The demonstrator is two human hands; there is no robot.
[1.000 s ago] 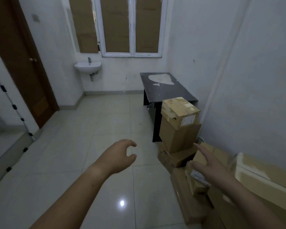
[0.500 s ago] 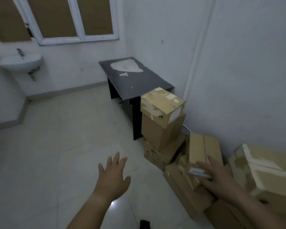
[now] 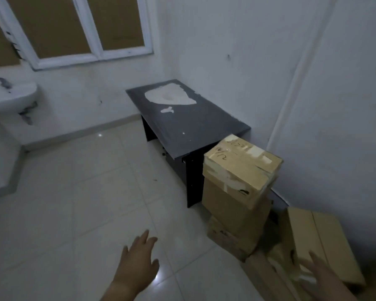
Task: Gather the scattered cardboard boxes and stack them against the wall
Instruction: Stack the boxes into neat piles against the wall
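Cardboard boxes stand against the right wall (image 3: 334,105). A taped top box (image 3: 241,168) sits tilted on a plain middle box (image 3: 230,209), which rests on a low bottom box (image 3: 228,240). To the right lies a flat box (image 3: 321,242) on lower boxes (image 3: 267,270). My right hand (image 3: 321,279) rests with spread fingers on the near end of the flat box, blurred. My left hand (image 3: 137,263) hovers over the floor, fingers apart, holding nothing.
A black table (image 3: 189,124) with a white patch stands in the corner, just behind the stack. A white sink (image 3: 11,98) hangs on the far wall at left, under a covered window (image 3: 78,27). Pale floor tiles (image 3: 85,203) spread left of the boxes.
The view has swung right and closer to the stack. My right hand went from the air onto the flat box. My left hand opened its fingers and dropped lower in view.
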